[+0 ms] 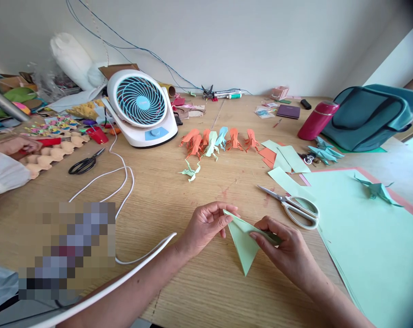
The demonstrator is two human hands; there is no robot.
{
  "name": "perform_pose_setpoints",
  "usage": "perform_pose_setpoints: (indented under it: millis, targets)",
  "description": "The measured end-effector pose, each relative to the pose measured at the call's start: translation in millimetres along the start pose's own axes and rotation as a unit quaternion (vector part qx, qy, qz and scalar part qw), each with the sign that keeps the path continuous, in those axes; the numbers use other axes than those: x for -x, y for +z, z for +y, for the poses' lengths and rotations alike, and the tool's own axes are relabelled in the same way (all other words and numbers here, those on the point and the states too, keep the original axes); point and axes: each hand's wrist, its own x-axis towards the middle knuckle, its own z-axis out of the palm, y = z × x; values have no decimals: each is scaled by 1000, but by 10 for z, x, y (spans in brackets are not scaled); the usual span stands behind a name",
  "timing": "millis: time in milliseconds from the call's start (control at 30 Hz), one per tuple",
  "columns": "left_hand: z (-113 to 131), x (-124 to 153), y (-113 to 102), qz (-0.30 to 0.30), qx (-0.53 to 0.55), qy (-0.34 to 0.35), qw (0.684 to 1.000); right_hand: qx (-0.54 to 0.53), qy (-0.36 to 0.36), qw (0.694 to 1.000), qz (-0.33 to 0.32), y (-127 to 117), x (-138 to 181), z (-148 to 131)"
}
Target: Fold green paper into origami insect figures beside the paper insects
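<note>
A folded piece of pale green paper (244, 241) is held between my two hands over the wooden table, one pointed corner hanging down toward me. My left hand (208, 223) pinches its upper left corner between thumb and fingers. On the other side, my right hand (283, 243) grips the folded right edge, thumb on top. White-handled scissors (300, 209) lie just beyond my right hand. Farther back stand several folded paper figures in orange (234, 139), green and blue, with a light green one (191, 171) in front of them.
Large green paper sheets (373, 246) cover the right side, a dark green paper figure (379, 190) on them. A fan (141, 107), black scissors (86, 163) and a white cable (133, 177) lie left. Another person's hand (22, 145) is at far left. A pink bottle (318, 120) stands beside a teal bag (370, 116).
</note>
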Motion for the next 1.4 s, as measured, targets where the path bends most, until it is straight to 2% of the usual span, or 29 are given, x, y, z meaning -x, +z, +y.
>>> perform_pose_setpoints:
  millis: [100,267,400,533,1133,1400]
  targets:
    - [10,-16,-5,-9,31,-7,999,0,-1,1000,10,-11,-2,9]
    - [-10,-23,-25,18,-4,-12,1000,1,-41,999,35,9,26,23]
    - [-18,-20,-31,16,-18,-29,999,17,-104,994,18,25,26,22]
    - [14,-20,3,3,-22,-29,999,39,-137,990,4,26,16,26]
    - [-15,1,14,3,-51,-2,999,115,-192,975,3,9,19,74]
    - [8,14,14,-2,-54,-7,999,128,-192,973,-3,19,20,97]
